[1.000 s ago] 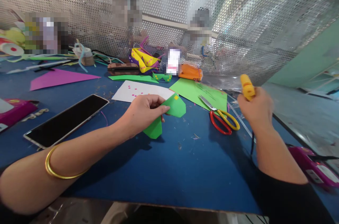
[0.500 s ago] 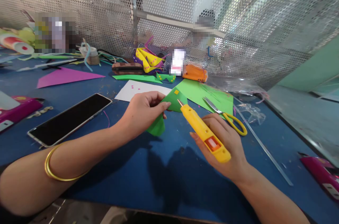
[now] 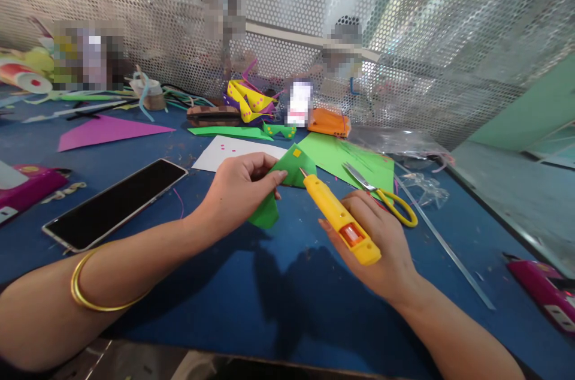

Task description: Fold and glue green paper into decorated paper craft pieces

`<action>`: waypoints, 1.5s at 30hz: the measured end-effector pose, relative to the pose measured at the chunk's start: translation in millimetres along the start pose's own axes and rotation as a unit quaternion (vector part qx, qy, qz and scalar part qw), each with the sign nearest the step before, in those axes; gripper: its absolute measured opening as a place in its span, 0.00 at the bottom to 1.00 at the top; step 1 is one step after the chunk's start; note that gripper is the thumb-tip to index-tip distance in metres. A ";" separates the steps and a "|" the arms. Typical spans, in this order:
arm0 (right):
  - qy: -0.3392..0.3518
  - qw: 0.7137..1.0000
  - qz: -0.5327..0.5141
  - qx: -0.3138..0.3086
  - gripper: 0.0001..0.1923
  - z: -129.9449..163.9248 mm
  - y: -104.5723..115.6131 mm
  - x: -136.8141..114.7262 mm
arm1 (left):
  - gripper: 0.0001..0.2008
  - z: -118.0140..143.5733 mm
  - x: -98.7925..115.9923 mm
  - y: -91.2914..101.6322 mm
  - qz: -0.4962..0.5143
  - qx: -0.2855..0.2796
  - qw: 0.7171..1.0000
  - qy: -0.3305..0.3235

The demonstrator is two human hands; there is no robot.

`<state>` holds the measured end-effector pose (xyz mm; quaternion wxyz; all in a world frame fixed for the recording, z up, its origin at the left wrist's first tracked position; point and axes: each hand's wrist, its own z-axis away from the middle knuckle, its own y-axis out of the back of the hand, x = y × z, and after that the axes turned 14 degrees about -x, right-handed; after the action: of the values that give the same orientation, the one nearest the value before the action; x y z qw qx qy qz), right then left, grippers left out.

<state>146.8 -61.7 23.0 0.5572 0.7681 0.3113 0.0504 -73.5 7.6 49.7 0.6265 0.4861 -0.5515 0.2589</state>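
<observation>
The left hand (image 3: pixel 238 183) pinches a folded green paper piece (image 3: pixel 283 185) between thumb and fingertips, holding it just above the blue worktop (image 3: pixel 251 284). The paper's upper flap carries a small yellow square and peaks away from the person; a lower lobe hangs below the hand, partly hidden by the fingers. The right hand (image 3: pixel 381 248) has its grip closed around a yellow plastic glue gun with an orange window (image 3: pixel 340 221). The tool's long axis runs diagonally, from its blunt rear end lying across the palm up and to the left, and its thin metal nozzle points at the right edge of the green paper, touching it or just short of it; which one cannot be made out. Just beyond the right hand lie yellow-handled scissors (image 3: pixel 386 200), one loop hidden behind the fingers, resting on a flat green paper sheet (image 3: pixel 341 155). A black-screened phone (image 3: pixel 114 203) lies to the left. A magenta object (image 3: pixel 543 293) is cut off at the right edge.
</observation>
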 end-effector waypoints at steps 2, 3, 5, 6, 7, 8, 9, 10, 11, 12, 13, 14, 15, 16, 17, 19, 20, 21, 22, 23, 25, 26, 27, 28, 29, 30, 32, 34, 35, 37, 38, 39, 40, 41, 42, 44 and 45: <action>0.007 1.000 0.000 0.004 0.07 -0.5 -0.4 0.2 | 0.09 0.1 -0.3 -0.1 -0.001 0.002 1.000 0.003; 0.010 1.000 0.000 0.005 0.07 -0.6 -0.5 0.3 | 0.09 0.0 -0.4 -0.2 -0.002 0.003 1.000 0.004; 0.012 1.000 0.001 0.005 0.07 -0.7 -0.5 0.4 | 0.09 -0.4 -0.9 -0.6 -0.003 0.003 1.000 0.006; 0.011 1.000 0.001 0.005 0.07 -0.6 -0.4 0.3 | 0.09 -0.6 -1.0 -0.8 -0.003 0.003 1.000 0.006; 0.011 1.000 0.001 0.006 0.08 -0.6 -0.3 0.2 | 0.09 -0.7 -1.1 -1.1 -0.001 0.003 1.000 0.006; 0.011 1.000 0.000 0.007 0.08 -0.6 -0.3 0.1 | 0.09 -0.8 -1.1 -1.4 0.000 0.002 1.000 0.006; 0.011 1.000 0.001 0.008 0.08 -0.7 -0.4 -0.1 | 0.09 -0.8 -1.0 -1.7 0.002 0.002 1.000 0.006; 0.012 1.000 0.002 0.009 0.08 -0.9 -0.4 -0.3 | 0.09 -0.7 -0.8 -1.8 0.003 0.001 1.000 0.006; 0.013 1.000 0.002 0.010 0.08 -1.1 -0.6 -0.6 | 0.10 -0.6 -0.6 -1.9 0.004 0.000 1.000 0.005; 0.013 1.000 0.003 0.010 0.08 -1.3 -0.7 -0.9 | 0.10 -0.3 -0.3 -1.9 0.004 -0.001 1.000 0.005; 0.013 1.000 0.002 0.010 0.08 -1.5 -0.8 -1.1 | 0.10 -0.1 -0.1 -1.8 0.004 -0.002 1.000 0.006; 0.012 1.000 0.002 0.010 0.08 -1.6 -0.9 -1.4 | 0.10 0.0 0.0 -1.7 0.004 -0.004 1.000 0.006; 0.011 1.000 0.002 0.010 0.09 -1.7 -0.9 -1.6 | 0.10 0.1 0.0 -1.6 0.005 -0.005 1.000 0.006; 0.012 1.000 0.002 0.010 0.09 -1.7 -0.8 -1.7 | 0.10 0.0 -0.1 -1.5 0.006 -0.005 1.000 0.008; 0.013 1.000 0.002 0.011 0.08 -1.7 -0.7 -1.7 | 0.10 -0.1 -0.2 -1.6 0.006 -0.006 1.000 0.009; 0.014 1.000 0.001 0.012 0.08 -1.6 -0.5 -1.6 | 0.10 -0.5 -0.5 -1.8 0.006 -0.006 1.000 0.010; 0.015 1.000 0.000 0.012 0.08 -1.5 -0.5 -1.5 | 0.10 -0.6 -0.5 -2.0 0.005 -0.005 1.000 0.010; 0.015 1.000 0.000 0.012 0.08 -1.6 -0.5 -1.3 | 0.10 -0.6 -0.5 -2.2 0.004 -0.006 1.000 0.010; 0.014 1.000 0.000 0.012 0.08 -1.6 -0.6 -1.1 | 0.10 -0.6 -0.4 -2.3 0.004 -0.006 1.000 0.011; 0.014 1.000 0.000 0.012 0.09 -1.8 -0.7 -1.0 | 0.10 -0.5 -0.3 -2.4 0.004 -0.005 1.000 0.011; 0.012 1.000 0.002 0.014 0.09 -2.1 -1.0 -0.9 | 0.09 -0.2 0.0 -2.4 0.003 -0.002 1.000 0.013; 0.012 1.000 0.002 0.013 0.09 -2.2 -1.1 -0.9 | 0.09 -0.1 0.2 -2.4 0.003 -0.001 1.000 0.013; 0.011 1.000 0.003 0.014 0.10 -2.3 -1.1 -1.0 | 0.09 0.0 0.3 -2.5 0.001 -0.001 1.000 0.013; 0.012 1.000 0.002 0.014 0.10 -2.3 -1.1 -1.2 | 0.09 0.1 0.5 -2.5 0.000 -0.001 1.000 0.013; 0.012 1.000 0.001 0.015 0.10 -2.2 -1.0 -1.4 | 0.10 0.1 0.7 -2.6 -0.002 -0.001 1.000 0.012; 0.012 1.000 0.001 0.017 0.10 -2.0 -0.8 -1.6 | 0.10 0.1 0.9 -2.7 -0.003 -0.002 1.000 0.013; 0.011 1.000 0.002 0.019 0.10 -1.8 -0.3 -2.1 | 0.10 0.0 1.2 -3.0 -0.005 -0.001 1.000 0.013; 0.008 1.000 0.004 0.019 0.10 -1.8 0.2 -2.5 | 0.11 -0.2 1.1 -3.3 -0.005 0.000 1.000 0.014; 0.007 1.000 0.003 0.018 0.10 -1.9 0.4 -2.6 | 0.10 -0.2 0.8 -3.3 -0.005 0.001 1.000 0.014; 0.006 1.000 0.000 0.018 0.10 -2.2 0.7 -2.6 | 0.10 -0.1 0.0 -3.0 -0.003 0.002 1.000 0.013; 0.005 1.000 -0.002 0.017 0.10 -2.4 0.8 -2.5 | 0.10 0.0 -0.3 -2.7 -0.001 0.002 1.000 0.011; 0.004 1.000 -0.002 0.016 0.10 -2.4 0.7 -2.4 | 0.10 0.1 -0.6 -2.5 -0.001 0.003 1.000 0.009; 0.004 1.000 -0.002 0.016 0.10 -2.4 0.6 -2.3 | 0.10 0.1 -0.7 -2.2 -0.002 0.002 1.000 0.008; 0.004 1.000 -0.001 0.017 0.10 -2.3 0.3 -2.1 | 0.10 0.1 -0.6 -2.0 -0.003 0.002 1.000 0.007; 0.004 1.000 0.000 0.017 0.10 -2.2 0.1 -1.9 | 0.10 -0.1 -0.4 -1.8 -0.003 0.001 1.000 0.006; 0.003 1.000 0.003 0.018 0.10 -1.9 -0.4 -1.6 | 0.09 -0.3 0.2 -1.9 -0.001 -0.002 1.000 0.006; 0.003 1.000 0.003 0.018 0.10 -1.8 -0.5 -1.6 | 0.09 -0.4 0.5 -2.0 0.001 -0.003 1.000 0.007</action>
<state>144.5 -61.1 23.7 0.5423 0.7789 0.3113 0.0488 -71.5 7.1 49.5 0.6316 0.4819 -0.5483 0.2611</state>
